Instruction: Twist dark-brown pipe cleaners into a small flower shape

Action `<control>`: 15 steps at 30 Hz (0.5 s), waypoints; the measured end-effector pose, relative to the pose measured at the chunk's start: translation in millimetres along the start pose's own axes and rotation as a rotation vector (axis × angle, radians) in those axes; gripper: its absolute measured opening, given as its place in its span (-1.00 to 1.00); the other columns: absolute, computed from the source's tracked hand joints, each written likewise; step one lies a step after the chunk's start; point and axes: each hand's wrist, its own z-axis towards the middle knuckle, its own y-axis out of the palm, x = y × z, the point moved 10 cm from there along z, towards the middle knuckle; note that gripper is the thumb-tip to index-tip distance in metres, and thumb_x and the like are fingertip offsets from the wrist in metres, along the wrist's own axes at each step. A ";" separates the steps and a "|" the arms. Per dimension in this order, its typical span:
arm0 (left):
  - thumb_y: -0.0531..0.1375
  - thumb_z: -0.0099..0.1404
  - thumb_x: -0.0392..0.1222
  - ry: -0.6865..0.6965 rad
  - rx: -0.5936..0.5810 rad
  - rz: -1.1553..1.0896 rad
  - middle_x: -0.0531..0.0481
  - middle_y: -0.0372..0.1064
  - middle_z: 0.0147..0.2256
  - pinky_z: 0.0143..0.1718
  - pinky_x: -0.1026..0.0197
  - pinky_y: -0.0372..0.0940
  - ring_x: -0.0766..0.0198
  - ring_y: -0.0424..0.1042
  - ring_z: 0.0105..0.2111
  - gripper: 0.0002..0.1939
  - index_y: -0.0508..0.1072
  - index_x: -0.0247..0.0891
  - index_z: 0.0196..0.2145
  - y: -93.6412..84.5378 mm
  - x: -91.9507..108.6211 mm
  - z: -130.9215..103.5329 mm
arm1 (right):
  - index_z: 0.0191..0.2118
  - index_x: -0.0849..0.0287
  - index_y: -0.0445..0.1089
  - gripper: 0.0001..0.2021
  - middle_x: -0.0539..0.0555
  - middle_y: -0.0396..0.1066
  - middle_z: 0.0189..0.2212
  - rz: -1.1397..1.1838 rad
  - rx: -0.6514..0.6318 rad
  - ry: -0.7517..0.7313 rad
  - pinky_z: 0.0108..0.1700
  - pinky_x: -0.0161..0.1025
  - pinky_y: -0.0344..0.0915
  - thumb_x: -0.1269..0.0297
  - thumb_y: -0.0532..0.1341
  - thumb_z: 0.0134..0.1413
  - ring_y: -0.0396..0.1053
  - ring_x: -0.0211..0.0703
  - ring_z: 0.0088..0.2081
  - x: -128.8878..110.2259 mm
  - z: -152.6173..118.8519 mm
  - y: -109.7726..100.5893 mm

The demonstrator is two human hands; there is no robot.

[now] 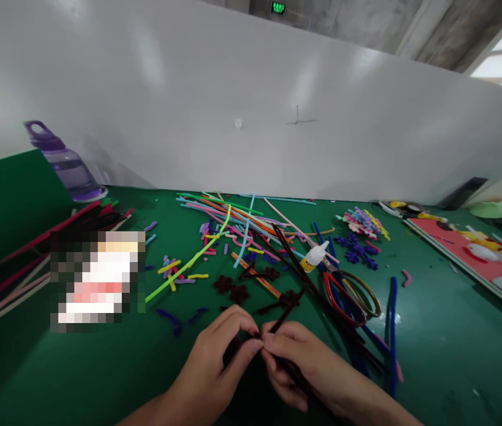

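Note:
My left hand (219, 361) pinches the end of a dark brown pipe cleaner (289, 313) between thumb and fingers, low in the middle of the view. Touching it at the fingertips, my right hand (293, 361) grips the same brown piece, part of which sticks up past the thumb. More brown length runs below the right palm, partly hidden. Just beyond the hands lie small brown flower shapes (238, 293) and short brown pieces. A glue bottle (314, 257) rests near scissors with red handles (344, 305), to the right of the brown shapes.
Colourful pipe cleaners (242, 222) spread across the green table (446, 355). Purple flower shapes (357, 249) lie right of the glue. A purple bottle (72, 171) stands back left, beside bundled strips (20, 266). A red board (450, 242) holds pieces at right. A white partition (189, 118) stands behind.

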 end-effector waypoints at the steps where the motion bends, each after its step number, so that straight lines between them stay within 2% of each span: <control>1: 0.07 0.33 -0.23 -0.043 -0.015 -0.019 0.02 0.31 -0.40 -0.33 0.30 0.23 0.30 0.32 -0.39 -0.87 0.34 -0.24 -0.38 1.2 -3.9 0.3 | -0.50 0.18 0.17 -0.64 -0.15 0.04 -0.71 -0.079 0.018 -0.007 -0.72 -0.44 -0.11 0.01 0.05 0.17 0.03 -0.43 -0.76 -1.0 -0.7 -1.8; 3: 0.06 0.34 -0.16 -0.158 -0.057 -0.106 0.04 0.27 -0.43 -0.37 0.31 0.21 0.31 0.29 -0.42 -0.82 0.31 -0.25 -0.39 5.8 -14.7 0.3 | -0.48 0.18 0.17 -0.67 -0.11 0.10 -0.65 -0.370 0.088 -0.096 -0.62 -0.41 -0.01 0.10 -0.01 0.25 0.10 -0.39 -0.67 -12.4 -3.4 -7.6; 6: 0.05 0.33 -0.04 -0.315 -0.131 -0.277 0.08 0.21 -0.47 -0.45 0.32 0.19 0.33 0.24 -0.48 -0.76 0.28 -0.25 -0.39 16.5 -29.0 -1.8 | -0.47 0.18 0.18 -0.73 -0.02 0.22 -0.54 -0.977 0.167 -0.386 -0.43 -0.33 0.04 0.28 -0.04 0.28 0.13 -0.32 -0.51 -42.9 -13.5 -0.8; 8: 0.07 0.31 -0.02 -0.346 -0.153 -0.320 0.10 0.17 -0.50 -0.47 0.33 0.16 0.34 0.21 -0.50 -0.75 0.26 -0.25 -0.40 20.3 -31.7 -2.3 | -0.44 0.19 0.21 -0.77 0.02 0.26 -0.52 -1.312 0.131 -0.568 -0.42 -0.28 -0.02 0.36 -0.02 0.25 0.11 -0.28 -0.48 -50.8 -21.0 14.8; 10: 0.08 0.29 -0.04 -0.352 -0.155 -0.310 0.12 0.14 -0.52 -0.48 0.33 0.15 0.35 0.19 -0.51 -0.76 0.26 -0.25 -0.42 21.0 -32.3 -2.5 | -0.42 0.20 0.23 -0.80 0.04 0.28 -0.52 -1.490 0.093 -0.674 -0.43 -0.24 -0.06 0.42 -0.01 0.22 0.11 -0.24 -0.48 -50.9 -25.6 24.9; 12: 0.09 0.29 -0.06 -0.355 -0.148 -0.294 0.11 0.15 -0.52 -0.49 0.34 0.15 0.35 0.20 -0.52 -0.77 0.26 -0.25 -0.43 20.1 -31.9 -3.1 | -0.44 0.19 0.22 -0.79 0.04 0.27 -0.53 -1.451 0.120 -0.668 -0.43 -0.24 -0.06 0.41 -0.01 0.22 0.13 -0.25 -0.48 -52.7 -25.7 22.9; 13: 0.08 0.30 -0.07 -0.349 -0.136 -0.278 0.10 0.18 -0.50 -0.49 0.34 0.17 0.34 0.22 -0.51 -0.78 0.27 -0.25 -0.42 18.3 -30.9 -3.2 | -0.46 0.18 0.20 -0.77 0.02 0.25 -0.54 -1.344 0.156 -0.612 -0.43 -0.26 -0.04 0.38 -0.02 0.24 0.13 -0.27 -0.50 -53.6 -23.5 16.5; 15: 0.08 0.30 -0.11 -0.282 -0.088 -0.223 0.03 0.27 -0.40 -0.44 0.32 0.24 0.30 0.29 -0.43 -0.84 0.32 -0.25 -0.35 11.0 -24.2 -2.0 | -0.50 0.17 0.14 -0.71 -0.02 0.19 -0.59 -0.975 0.187 -0.397 -0.49 -0.32 0.01 0.27 -0.04 0.27 0.13 -0.32 -0.56 -44.0 -15.0 -1.5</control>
